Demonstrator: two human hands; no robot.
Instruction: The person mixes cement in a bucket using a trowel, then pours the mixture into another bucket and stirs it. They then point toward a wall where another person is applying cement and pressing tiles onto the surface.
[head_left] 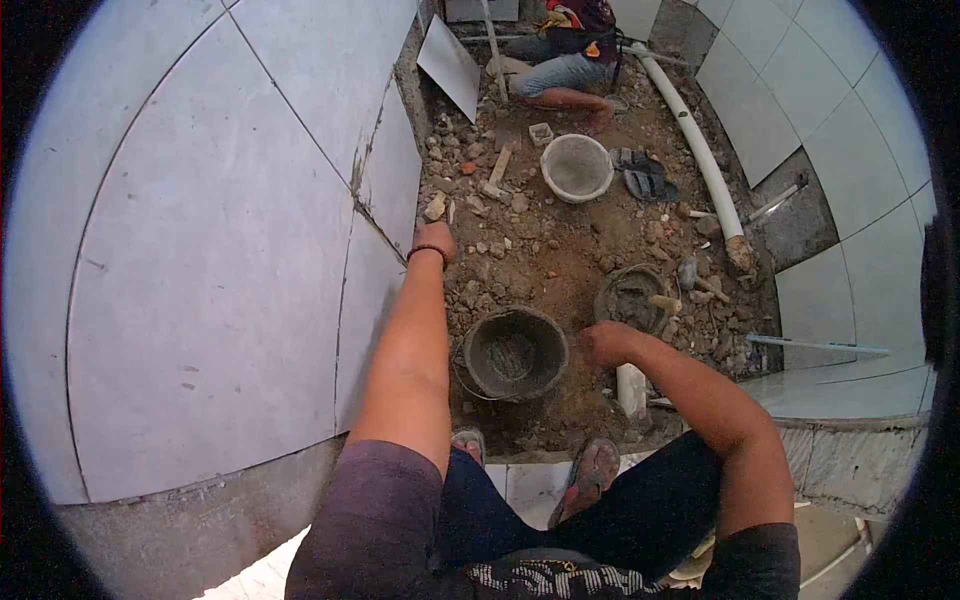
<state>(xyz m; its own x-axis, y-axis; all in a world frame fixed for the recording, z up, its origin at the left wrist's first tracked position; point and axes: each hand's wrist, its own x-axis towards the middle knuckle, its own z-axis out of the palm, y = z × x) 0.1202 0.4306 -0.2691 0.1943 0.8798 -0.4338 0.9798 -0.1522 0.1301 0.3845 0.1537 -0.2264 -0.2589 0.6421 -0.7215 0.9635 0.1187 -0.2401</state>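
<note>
My left hand (434,240), with a dark bead bracelet at the wrist, is closed near the edge of the left wall tiles (385,190). What it holds, if anything, is too small to make out. Lower down, my right hand (602,344) is curled closed just right of a dark bucket (515,354) with wet grey mortar inside. Its fingertips are hard to see. Beside that hand, a round mortar pan (605,300) holds grey mix and a tool with a wooden handle (664,303).
A white bucket (577,168) and dark sandals (648,177) are on the rubble floor (560,245). Another person (570,75) crouches at the back. A white pipe (700,150) lies along the right, and a loose tile (449,68) leans at the back left.
</note>
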